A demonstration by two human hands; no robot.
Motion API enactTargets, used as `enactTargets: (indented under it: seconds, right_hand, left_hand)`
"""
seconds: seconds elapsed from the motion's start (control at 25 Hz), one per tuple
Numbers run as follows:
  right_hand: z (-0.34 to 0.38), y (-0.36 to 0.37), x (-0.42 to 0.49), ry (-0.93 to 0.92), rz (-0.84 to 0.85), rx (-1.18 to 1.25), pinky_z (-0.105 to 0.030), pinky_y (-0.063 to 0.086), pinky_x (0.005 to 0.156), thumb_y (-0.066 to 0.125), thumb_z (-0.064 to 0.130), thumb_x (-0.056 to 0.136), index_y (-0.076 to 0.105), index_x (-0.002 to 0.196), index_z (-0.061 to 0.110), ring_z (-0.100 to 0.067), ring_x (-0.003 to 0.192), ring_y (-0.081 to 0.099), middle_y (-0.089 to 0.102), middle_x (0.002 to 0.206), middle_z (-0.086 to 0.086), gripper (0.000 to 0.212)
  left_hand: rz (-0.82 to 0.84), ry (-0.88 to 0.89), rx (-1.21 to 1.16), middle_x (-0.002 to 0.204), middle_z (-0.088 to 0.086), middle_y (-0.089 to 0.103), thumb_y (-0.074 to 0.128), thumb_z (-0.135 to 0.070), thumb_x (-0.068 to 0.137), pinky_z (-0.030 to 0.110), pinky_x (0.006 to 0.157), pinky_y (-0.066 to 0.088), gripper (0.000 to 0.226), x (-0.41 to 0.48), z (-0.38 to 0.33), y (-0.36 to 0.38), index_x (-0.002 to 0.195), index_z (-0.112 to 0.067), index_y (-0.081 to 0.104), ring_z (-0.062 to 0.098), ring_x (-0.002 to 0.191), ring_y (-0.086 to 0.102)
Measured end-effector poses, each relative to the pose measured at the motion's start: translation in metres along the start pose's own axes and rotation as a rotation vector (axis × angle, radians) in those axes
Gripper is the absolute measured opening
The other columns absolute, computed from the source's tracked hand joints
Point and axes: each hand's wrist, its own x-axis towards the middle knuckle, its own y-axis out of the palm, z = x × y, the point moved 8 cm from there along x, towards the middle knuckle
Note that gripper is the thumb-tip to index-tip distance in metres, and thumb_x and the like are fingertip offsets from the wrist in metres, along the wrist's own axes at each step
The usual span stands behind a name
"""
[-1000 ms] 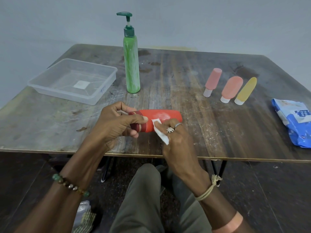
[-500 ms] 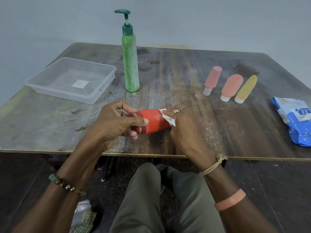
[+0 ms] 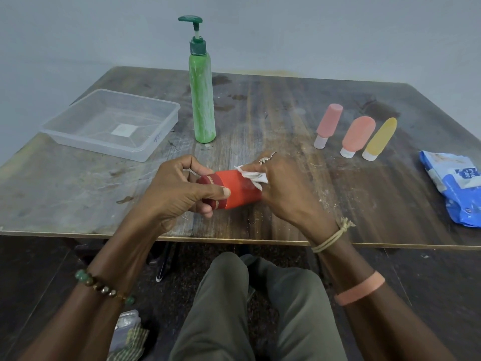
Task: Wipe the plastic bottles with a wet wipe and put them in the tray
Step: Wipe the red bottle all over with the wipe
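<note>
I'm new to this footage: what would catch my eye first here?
A red bottle held sideways over the near edge of the table: the left hand grips its cap end, the right hand presses a white wet wipe on it. Behind stands a tall green pump bottle, a clear tray with no bottles to its left.

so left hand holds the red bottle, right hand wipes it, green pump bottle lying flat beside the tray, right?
Not quite. In the head view the green pump bottle stands upright beside the tray, not flat. The rest holds: the left hand grips the red bottle at its cap end and the right hand presses the wet wipe on it.
</note>
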Motion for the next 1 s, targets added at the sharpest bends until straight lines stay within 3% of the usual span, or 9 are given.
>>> enactTargets:
  seconds: [0.24,0.4,0.48,0.6,0.68,0.76,0.84,0.92,1.0]
  right_hand:
    - [0.017,0.004,-0.006,-0.058,-0.051,-0.021,-0.028,0.049,0.077,0.069,0.0,0.086,0.068,0.123,0.024,-0.019,0.096,0.059,0.062,0.107,0.0,0.044]
    - [0.03,0.014,-0.033,-0.1,-0.127,0.017,-0.019,0.045,0.071,0.073,-0.01,0.076,0.072,0.113,0.008,-0.026,0.084,0.063,0.065,0.097,-0.009,0.041]
    - [0.009,0.016,-0.041,-0.029,-0.208,0.045,-0.013,0.04,0.074,0.071,-0.012,0.076,0.072,0.113,0.006,-0.026,0.086,0.064,0.067,0.098,-0.012,0.041]
    - [-0.028,0.017,-0.034,0.191,-0.184,0.048,-0.029,0.049,0.089,0.061,-0.014,0.079,0.069,0.121,0.012,-0.03,0.104,0.063,0.067,0.113,-0.015,0.049]
    - [-0.016,0.018,-0.038,0.137,-0.173,0.016,-0.035,0.053,0.086,0.062,-0.011,0.081,0.069,0.12,0.011,-0.028,0.1,0.063,0.066,0.11,-0.014,0.046]
    - [-0.006,0.016,-0.041,0.072,-0.192,0.028,-0.03,0.052,0.083,0.065,-0.013,0.079,0.071,0.116,0.009,-0.029,0.096,0.065,0.068,0.106,-0.015,0.043]
    - [-0.026,0.005,-0.033,0.185,-0.237,-0.026,-0.025,0.045,0.076,0.064,-0.015,0.075,0.072,0.114,0.009,-0.032,0.091,0.066,0.067,0.102,-0.016,0.046]
    - [-0.032,0.005,-0.024,0.305,-0.16,-0.061,-0.023,0.04,0.075,0.06,-0.009,0.081,0.068,0.123,0.016,-0.028,0.096,0.062,0.064,0.108,-0.013,0.049]
    - [0.005,0.003,-0.02,0.152,-0.15,-0.017,-0.025,0.045,0.076,0.062,-0.01,0.081,0.069,0.121,0.016,-0.025,0.093,0.061,0.063,0.104,-0.011,0.048]
  left_hand:
    - [0.005,0.009,-0.006,0.062,0.012,0.069,0.088,0.001,0.061,0.03,0.043,0.056,0.039,0.0,0.0,0.0,0.086,-0.004,0.058,0.028,0.044,0.062]
    - [-0.015,-0.008,-0.036,0.065,0.013,0.068,0.088,-0.002,0.059,0.027,0.042,0.055,0.04,0.002,0.005,-0.003,0.088,-0.002,0.06,0.027,0.043,0.062]
    - [-0.024,-0.033,-0.061,0.064,0.014,0.067,0.088,-0.002,0.061,0.026,0.042,0.054,0.04,0.003,0.008,-0.004,0.09,-0.002,0.06,0.026,0.041,0.06]
    - [-0.034,-0.061,-0.08,0.064,0.014,0.068,0.089,-0.004,0.061,0.025,0.043,0.054,0.039,0.004,0.012,-0.005,0.086,-0.006,0.059,0.025,0.039,0.059]
    - [-0.033,-0.068,-0.076,0.065,0.015,0.067,0.089,-0.004,0.061,0.024,0.042,0.053,0.037,0.004,0.01,-0.005,0.082,-0.009,0.058,0.025,0.039,0.059]
    - [-0.022,-0.067,-0.072,0.064,0.015,0.067,0.089,-0.005,0.06,0.024,0.04,0.052,0.037,0.003,0.007,-0.005,0.08,-0.009,0.058,0.026,0.039,0.059]
    - [0.003,-0.055,-0.061,0.067,0.015,0.067,0.089,-0.006,0.057,0.024,0.04,0.053,0.04,0.001,0.006,-0.002,0.082,-0.008,0.058,0.027,0.041,0.061]
    - [0.018,-0.04,-0.038,0.069,0.016,0.068,0.089,-0.002,0.059,0.026,0.041,0.054,0.04,0.0,0.005,-0.001,0.085,-0.006,0.059,0.028,0.044,0.062]
    - [0.025,-0.008,-0.004,0.066,0.013,0.07,0.088,0.001,0.062,0.028,0.043,0.056,0.039,0.0,0.001,-0.001,0.088,-0.004,0.06,0.028,0.045,0.062]
